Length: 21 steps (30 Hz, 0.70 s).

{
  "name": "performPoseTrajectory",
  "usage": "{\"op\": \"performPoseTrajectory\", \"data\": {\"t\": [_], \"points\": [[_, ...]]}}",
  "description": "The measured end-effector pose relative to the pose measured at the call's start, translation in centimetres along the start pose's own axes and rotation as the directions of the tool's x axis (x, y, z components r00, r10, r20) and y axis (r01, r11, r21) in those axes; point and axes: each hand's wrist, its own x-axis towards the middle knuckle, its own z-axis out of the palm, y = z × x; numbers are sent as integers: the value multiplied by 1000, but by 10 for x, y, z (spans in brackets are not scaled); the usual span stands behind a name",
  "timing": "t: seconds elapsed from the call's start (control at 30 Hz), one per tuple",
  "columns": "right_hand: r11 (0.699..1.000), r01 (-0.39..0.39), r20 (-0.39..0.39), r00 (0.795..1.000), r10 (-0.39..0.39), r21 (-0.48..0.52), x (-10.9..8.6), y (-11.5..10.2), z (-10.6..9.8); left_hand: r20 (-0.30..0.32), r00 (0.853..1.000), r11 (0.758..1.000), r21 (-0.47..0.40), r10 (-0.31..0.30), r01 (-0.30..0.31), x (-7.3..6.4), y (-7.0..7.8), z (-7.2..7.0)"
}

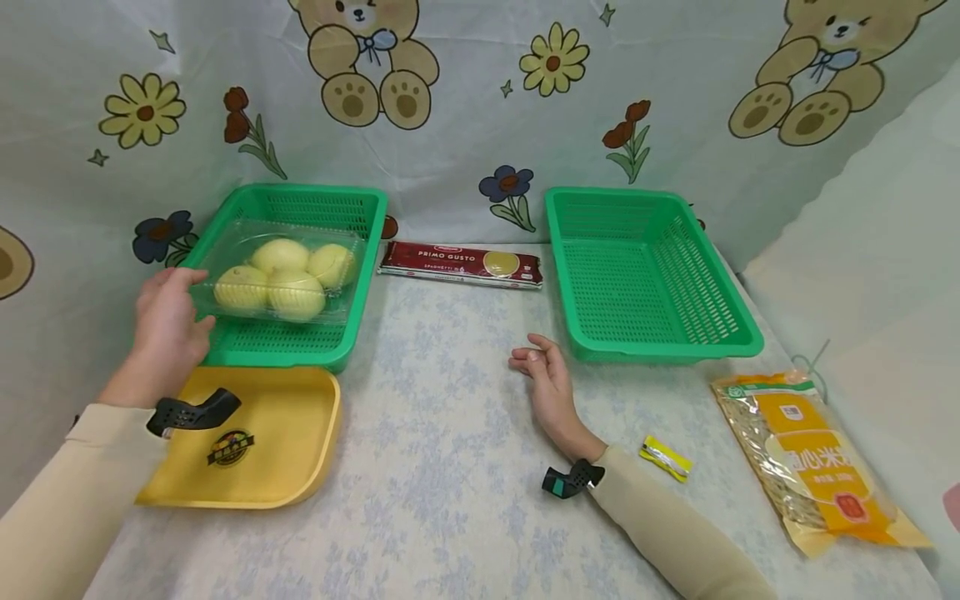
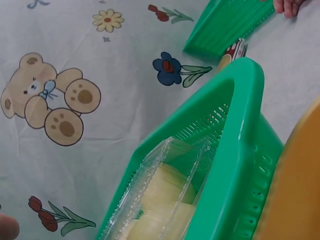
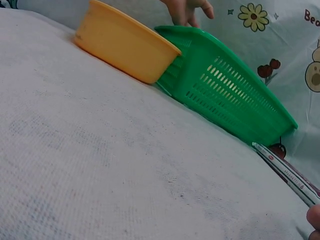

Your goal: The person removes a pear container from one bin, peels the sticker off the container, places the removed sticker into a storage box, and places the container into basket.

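Observation:
A clear plastic box [image 1: 349,293] of several pale yellow-green round fruits [image 1: 279,257] lies tilted inside the left green basket [image 1: 360,321]. My left hand [image 1: 167,312] is beside the box's left end, fingertips right at its edge in the head view; the right wrist view shows that hand's fingers spread above the basket. One of its fingertips [image 2: 7,227] shows in the left wrist view, apart from the box. Over the middle of the table, my right hand [image 1: 551,387] has loosely bent fingers and holds nothing. It is nearest to the right green basket [image 1: 637,346].
A yellow tray [image 1: 285,450] stands in front of the left basket. Between the baskets lies a red spaghetti pack [image 1: 461,265]. Right of my right forearm are a small yellow packet [image 1: 666,458] and a large orange-and-clear food bag [image 1: 813,458]. A patterned cloth [image 1: 465,100] hangs behind.

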Motion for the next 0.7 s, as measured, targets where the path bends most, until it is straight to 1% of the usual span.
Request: {"op": "performPoseTrajectory", "data": {"t": [0.1,0.17,0.23,0.3,0.37,0.5,0.6,0.7], "points": [[999,-42,-3,999,42,-20,1,-5,0,-6,997,997,43,71,-71,-2,-2,4],[997,-62,7,998,63,-40,2,-13,-1,-2,994,990,86,113,-112,-3,-3,8],[997,-55,26,998,56,-62,5,-25,-2,0,988,977,151,152,-150,-5,-3,13],[997,-18,56,998,23,-81,9,-37,-4,11,983,956,228,184,-182,-7,-2,20],[995,38,87,996,-30,-91,13,-52,-8,32,977,932,295,213,-212,-8,-3,28],[986,129,126,985,-115,-108,24,-78,-19,108,963,873,407,246,-268,-13,-5,41],[973,177,125,979,-159,-146,34,-94,-31,158,951,821,480,265,-309,-16,-6,50],[963,199,119,977,-180,-181,44,-107,-44,206,937,773,530,281,-348,-19,-5,58]]}}
